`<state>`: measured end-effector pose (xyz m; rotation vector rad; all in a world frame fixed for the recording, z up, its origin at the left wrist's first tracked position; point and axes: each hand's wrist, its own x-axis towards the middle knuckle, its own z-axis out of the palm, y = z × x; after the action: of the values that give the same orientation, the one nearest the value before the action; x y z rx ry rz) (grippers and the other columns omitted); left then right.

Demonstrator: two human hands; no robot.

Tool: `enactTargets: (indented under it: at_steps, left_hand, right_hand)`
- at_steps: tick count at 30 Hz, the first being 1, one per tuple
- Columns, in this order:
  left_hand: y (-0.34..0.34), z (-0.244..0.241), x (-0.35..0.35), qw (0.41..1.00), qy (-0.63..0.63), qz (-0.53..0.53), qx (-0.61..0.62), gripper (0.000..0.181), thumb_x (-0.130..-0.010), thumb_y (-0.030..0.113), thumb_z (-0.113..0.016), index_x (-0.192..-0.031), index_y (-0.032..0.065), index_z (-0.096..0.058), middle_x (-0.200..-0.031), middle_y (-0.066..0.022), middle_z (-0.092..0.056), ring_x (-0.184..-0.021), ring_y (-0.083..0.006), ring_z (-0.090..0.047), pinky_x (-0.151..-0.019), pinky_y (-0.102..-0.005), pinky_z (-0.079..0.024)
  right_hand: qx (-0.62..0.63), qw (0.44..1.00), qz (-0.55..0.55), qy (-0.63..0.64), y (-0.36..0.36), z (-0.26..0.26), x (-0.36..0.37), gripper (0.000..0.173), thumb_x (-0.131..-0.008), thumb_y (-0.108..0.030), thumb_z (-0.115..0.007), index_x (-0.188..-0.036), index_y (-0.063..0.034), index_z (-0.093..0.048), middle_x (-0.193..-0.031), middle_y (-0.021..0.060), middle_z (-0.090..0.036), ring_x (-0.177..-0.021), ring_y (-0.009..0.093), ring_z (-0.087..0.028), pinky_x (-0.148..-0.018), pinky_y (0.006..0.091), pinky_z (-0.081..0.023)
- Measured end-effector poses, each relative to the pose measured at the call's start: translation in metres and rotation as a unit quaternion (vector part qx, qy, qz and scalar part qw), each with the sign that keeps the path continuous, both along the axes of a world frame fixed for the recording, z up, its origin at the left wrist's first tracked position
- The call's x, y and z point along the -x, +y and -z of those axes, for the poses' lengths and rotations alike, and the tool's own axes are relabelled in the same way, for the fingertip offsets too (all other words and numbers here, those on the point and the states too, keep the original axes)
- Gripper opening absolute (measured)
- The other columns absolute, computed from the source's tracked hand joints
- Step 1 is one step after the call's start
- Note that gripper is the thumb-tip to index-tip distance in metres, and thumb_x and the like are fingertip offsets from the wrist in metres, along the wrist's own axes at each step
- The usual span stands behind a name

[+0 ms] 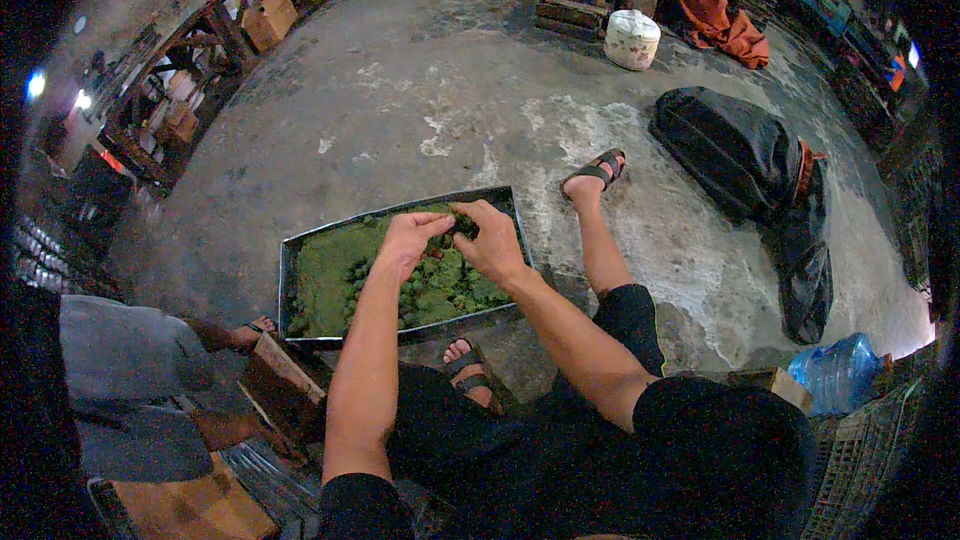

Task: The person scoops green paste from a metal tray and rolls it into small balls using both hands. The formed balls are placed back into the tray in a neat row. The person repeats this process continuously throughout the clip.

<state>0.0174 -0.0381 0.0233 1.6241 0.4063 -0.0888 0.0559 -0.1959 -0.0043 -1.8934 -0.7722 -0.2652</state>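
Note:
A shallow metal tray (282, 286) rests before me, its bottom covered in green powder (322, 266). Several small round dark-green lumps (409, 298) lie in its middle, coated with the powder. Over the tray's far right part, my left hand (411, 238) and my right hand (491, 241) meet. Between their fingertips is a small dark lump (463, 226), which both hands pinch; the fingers partly hide it, and its exact kind is unclear. Some reddish bits show just below the fingers.
A seated person's grey-clad leg (135, 367) and a wooden stool (277, 382) are at the left. Black sacking (727, 150) lies on the concrete floor (360, 112) at right. A blue water bottle (836, 373), a lidded white pot (632, 39) and a cardboard box (270, 17) stand farther off.

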Motion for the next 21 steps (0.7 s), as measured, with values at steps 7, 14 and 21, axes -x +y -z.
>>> enactTargets:
  at_steps: [7, 14, 21]
  left_hand:
    - [0.009, 0.010, -0.005, 1.000, -0.010, 0.004, 0.009, 0.014, -0.082, 0.011, -0.066, -0.089, -0.0001, -0.068, -0.082, -0.0051, -0.066, -0.070, -0.0117, -0.059, -0.061, -0.0285, -0.045]
    - [0.014, 0.011, -0.008, 0.985, 0.019, -0.056, 0.161, 0.017, -0.082, 0.017, -0.065, -0.092, 0.0041, -0.064, -0.083, -0.0048, -0.065, -0.069, -0.0152, -0.059, -0.058, -0.0288, -0.046]
    - [0.024, 0.000, 0.001, 0.972, 0.034, -0.143, 0.183, 0.026, -0.082, 0.032, -0.068, -0.090, 0.0082, -0.059, -0.071, -0.0030, -0.056, -0.059, -0.0125, -0.049, -0.048, -0.0256, -0.035]
  right_hand:
    - [-0.038, 0.999, -0.003, 0.001, 0.003, 0.011, -0.001, 0.038, -0.068, -0.008, -0.069, -0.106, -0.0023, -0.062, -0.093, 0.0136, -0.063, -0.084, 0.027, -0.062, -0.074, 0.0340, -0.049]
    - [-0.262, 0.886, 0.027, 0.382, 0.004, 0.052, -0.030, 0.022, -0.084, -0.017, -0.062, -0.101, -0.0030, -0.062, -0.082, 0.0080, -0.063, -0.064, 0.015, -0.059, -0.057, 0.0284, -0.049]
    - [-0.348, 0.697, -0.044, 0.626, -0.007, 0.036, -0.023, 0.018, -0.086, -0.024, -0.058, -0.089, -0.0063, -0.060, -0.072, 0.0055, -0.058, -0.054, 0.014, -0.052, -0.047, 0.0282, -0.042]
